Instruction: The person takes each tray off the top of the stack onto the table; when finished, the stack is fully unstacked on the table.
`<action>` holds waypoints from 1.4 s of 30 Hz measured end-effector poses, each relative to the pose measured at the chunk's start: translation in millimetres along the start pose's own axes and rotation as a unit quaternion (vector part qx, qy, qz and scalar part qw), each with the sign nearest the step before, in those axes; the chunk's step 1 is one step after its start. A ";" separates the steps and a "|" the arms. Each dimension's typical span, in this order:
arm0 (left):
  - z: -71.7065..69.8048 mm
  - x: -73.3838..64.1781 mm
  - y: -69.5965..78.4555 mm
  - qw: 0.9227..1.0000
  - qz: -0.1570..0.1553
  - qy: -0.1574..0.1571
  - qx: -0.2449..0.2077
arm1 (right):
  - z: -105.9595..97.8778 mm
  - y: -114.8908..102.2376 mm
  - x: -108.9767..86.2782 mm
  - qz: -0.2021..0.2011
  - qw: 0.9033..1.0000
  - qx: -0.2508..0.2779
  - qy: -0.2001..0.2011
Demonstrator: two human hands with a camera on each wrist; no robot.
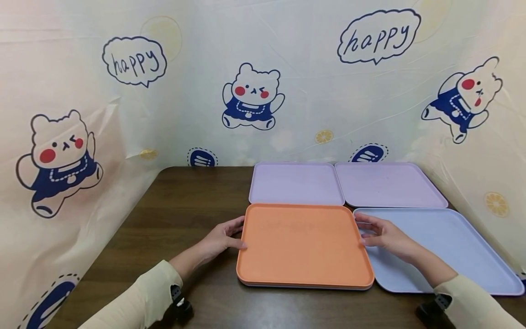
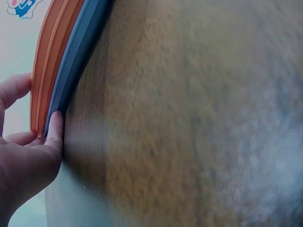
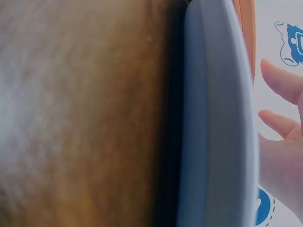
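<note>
An orange rectangular tray lies on top of a stack on the table, with a bluish-grey tray rim showing beneath it. My left hand is at the left edge of the stack, thumb over the orange rim. The left wrist view shows layered orange rims above a blue rim, with the left hand pinching across them. Thumb and fingers spread, my right hand is beside the stack's right edge, over a light blue tray.
Two lilac trays, a left one and a right one, lie side by side behind the orange and blue trays. Brown wooden table shows at left and front. A printed curtain hangs close around the back and sides.
</note>
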State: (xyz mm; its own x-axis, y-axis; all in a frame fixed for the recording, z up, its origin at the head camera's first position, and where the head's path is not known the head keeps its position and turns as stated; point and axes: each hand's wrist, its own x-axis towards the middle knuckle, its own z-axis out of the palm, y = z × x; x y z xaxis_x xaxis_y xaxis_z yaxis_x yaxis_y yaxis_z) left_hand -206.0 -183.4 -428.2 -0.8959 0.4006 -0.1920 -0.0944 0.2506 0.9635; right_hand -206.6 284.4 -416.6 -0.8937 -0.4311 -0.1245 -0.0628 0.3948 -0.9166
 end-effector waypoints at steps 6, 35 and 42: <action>1.9 -1.1 2.8 1.000 -0.001 0.010 0.003 | -1.5 2.3 2.2 0.006 1.000 -0.006 -0.005; 13.3 -2.0 8.5 0.997 -0.032 0.074 -0.003 | -3.5 2.5 3.2 0.015 0.999 -0.047 -0.022; 10.4 -3.0 12.4 0.997 -0.020 0.068 0.002 | -3.7 1.8 3.5 0.017 0.998 -0.047 -0.024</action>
State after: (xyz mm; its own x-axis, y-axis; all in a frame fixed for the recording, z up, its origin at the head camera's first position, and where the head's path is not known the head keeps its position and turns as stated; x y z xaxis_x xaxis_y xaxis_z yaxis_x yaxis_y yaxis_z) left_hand -199.9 -172.4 -417.6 -0.9422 0.2670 -0.2026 -0.1296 0.2673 0.9549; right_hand -211.5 286.6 -417.4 -0.8739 -0.4532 -0.1757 -0.0753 0.4833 -0.8722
